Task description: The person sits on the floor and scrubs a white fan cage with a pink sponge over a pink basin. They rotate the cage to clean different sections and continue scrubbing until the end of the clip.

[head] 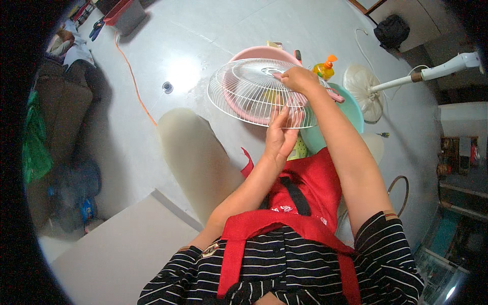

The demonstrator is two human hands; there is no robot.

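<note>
A white wire fan guard (244,87) is tilted over a pink plastic basin (263,51). My left hand (283,131) grips the guard's near rim, with fingers showing through the wires beneath. My right hand (302,79) is closed on a pink-handled tool at the guard's middle; its working end is hard to make out. To the right stands a turquoise basin (352,110), partly behind my right forearm. Behind it is a pump bottle of yellow liquid (324,70) with an orange top.
A fan stand with a wrapped base (364,93) and white pole (396,82) is at the right. A screwdriver (384,134) lies near the turquoise basin. An orange cord (131,72) crosses the floor at left, near a floor drain (167,87). A grey bin (129,19) stands upper left.
</note>
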